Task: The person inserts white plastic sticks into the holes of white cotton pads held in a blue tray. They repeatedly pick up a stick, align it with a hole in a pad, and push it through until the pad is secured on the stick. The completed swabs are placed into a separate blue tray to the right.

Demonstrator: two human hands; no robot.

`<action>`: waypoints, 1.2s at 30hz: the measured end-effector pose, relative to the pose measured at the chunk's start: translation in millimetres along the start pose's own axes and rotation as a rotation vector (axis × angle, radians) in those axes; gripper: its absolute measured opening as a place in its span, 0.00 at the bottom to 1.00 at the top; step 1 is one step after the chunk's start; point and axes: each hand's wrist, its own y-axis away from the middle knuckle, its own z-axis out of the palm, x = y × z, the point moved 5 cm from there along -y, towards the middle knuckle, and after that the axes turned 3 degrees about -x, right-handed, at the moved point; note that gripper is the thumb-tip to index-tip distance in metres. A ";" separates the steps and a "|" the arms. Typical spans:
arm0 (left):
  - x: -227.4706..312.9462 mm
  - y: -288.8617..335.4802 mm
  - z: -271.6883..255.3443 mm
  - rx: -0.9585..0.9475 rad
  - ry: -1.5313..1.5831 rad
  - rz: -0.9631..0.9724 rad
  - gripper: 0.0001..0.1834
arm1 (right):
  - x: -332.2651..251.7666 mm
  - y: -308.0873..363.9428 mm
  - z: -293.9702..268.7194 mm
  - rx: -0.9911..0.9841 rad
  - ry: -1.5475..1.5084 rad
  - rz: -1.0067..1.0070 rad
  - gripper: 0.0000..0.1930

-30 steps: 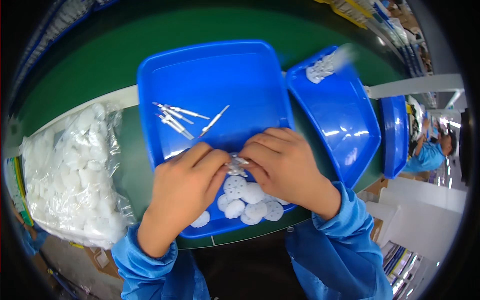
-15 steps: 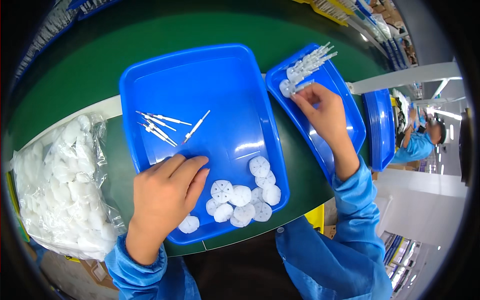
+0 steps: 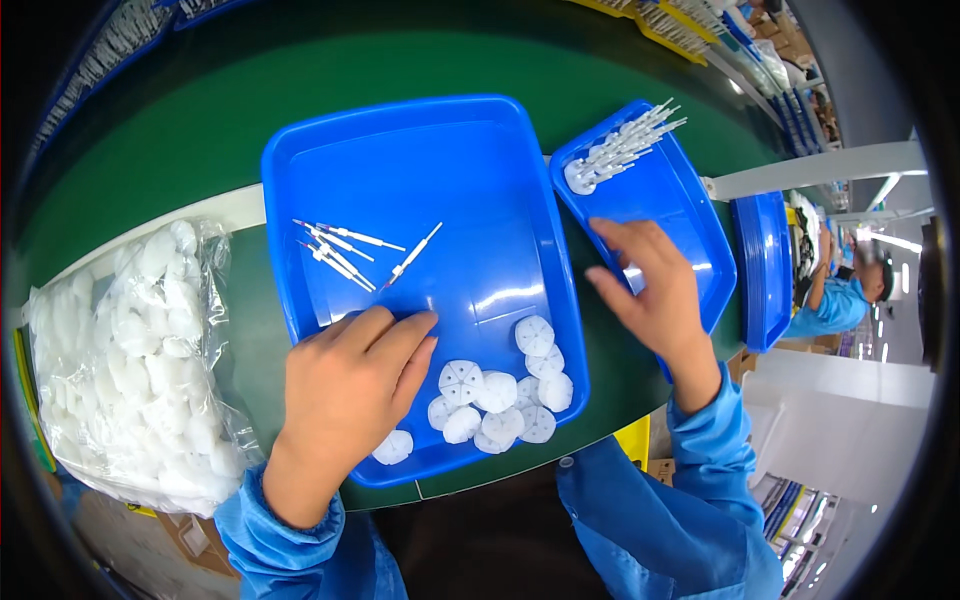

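Note:
My left hand [image 3: 358, 385] is curled over the near left part of a large blue tray [image 3: 400, 112]. Its fingers are bent together and hide whatever they may hold. Beyond them lie several thin white rods [image 3: 345, 250] with reddish tips. A pile of round white plastic discs [image 3: 500, 395] with small holes fills the near right corner, and one more disc [image 3: 393, 447] rests by my left wrist. My right hand [image 3: 655, 285], open with thumb and fingers apart, hovers by a smaller blue tray [image 3: 700, 225]. At that tray's far end sits a row of discs with rods standing out of them [image 3: 625, 145].
A clear plastic bag of white discs [image 3: 140, 370] lies left of the large tray. Stacked blue trays [image 3: 762, 265] stand at the right beside a pale rail [image 3: 820, 170]. A co-worker in blue [image 3: 835, 300] is at the far right. Yellow bins [image 3: 675, 25] line the far edge.
My right hand has let go of the disc-and-rod piece at the row and drawn back toward me, its fingers spreading. My left hand keeps its pose; the whole view has shifted slightly.

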 end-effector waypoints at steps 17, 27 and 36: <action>-7.7 2.0 3.2 0.086 -0.081 -0.073 0.14 | -7.1 -38.0 11.2 0.088 0.423 0.005 0.27; -7.1 0.6 -15.8 0.229 -0.167 0.000 0.07 | -136.6 -66.5 50.3 0.054 0.333 -0.726 0.10; -16.3 8.4 -43.7 0.165 -0.162 -0.017 0.14 | -115.1 -78.2 42.8 -0.075 -0.133 -0.259 0.09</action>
